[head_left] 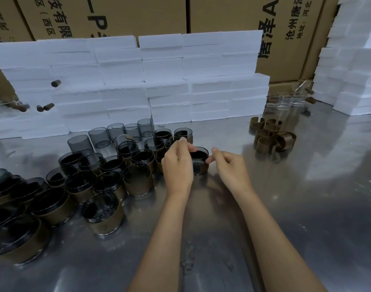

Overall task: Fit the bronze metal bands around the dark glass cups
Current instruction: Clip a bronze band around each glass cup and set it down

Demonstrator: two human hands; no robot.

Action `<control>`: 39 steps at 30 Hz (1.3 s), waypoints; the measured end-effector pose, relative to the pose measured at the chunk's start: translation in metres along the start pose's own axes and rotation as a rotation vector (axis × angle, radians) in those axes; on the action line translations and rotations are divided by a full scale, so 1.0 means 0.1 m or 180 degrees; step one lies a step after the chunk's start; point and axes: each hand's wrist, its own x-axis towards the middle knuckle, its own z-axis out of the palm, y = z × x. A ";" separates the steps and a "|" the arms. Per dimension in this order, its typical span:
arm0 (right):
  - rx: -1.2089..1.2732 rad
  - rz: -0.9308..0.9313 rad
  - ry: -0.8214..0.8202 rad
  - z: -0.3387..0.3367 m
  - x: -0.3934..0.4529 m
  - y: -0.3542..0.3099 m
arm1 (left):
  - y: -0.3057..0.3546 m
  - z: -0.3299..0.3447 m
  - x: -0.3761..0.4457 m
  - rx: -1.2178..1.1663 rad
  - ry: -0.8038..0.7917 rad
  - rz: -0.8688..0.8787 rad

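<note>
A dark glass cup (199, 160) with a bronze band round its lower part stands on the steel table between my hands. My left hand (177, 163) sits at its left side, thumb and fingertips at the rim. My right hand (228, 165) is at its right side, fingers curled, fingertips touching the band. Several banded dark cups (138, 180) crowd the table to the left. Bare smoky cups (98, 137) stand behind them. A loose pile of bronze bands (273, 137) lies at the right rear.
The steel table (306, 207) stretches out in front and to the right. White foam blocks (159, 81) are stacked like a wall at the back, with more at the far right (353, 70). Clear glasses (285, 104) stand behind the bands. Cardboard boxes (222, 13) rise behind everything.
</note>
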 end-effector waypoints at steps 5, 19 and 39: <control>-0.0193 -0.0124 -0.0254 0.07 0.00 0.05 | 0.09 0.00 -0.02 0.0386 -0.0062 0.0346; -0.0346 0.0137 0.0239 0.19 0.23 0.23 | 0.26 -0.60 1.95 0.2929 -0.0587 -0.0074; 0.0004 0.0308 0.0229 0.18 0.29 0.30 | 0.20 -0.35 2.04 0.2171 -0.0398 0.0607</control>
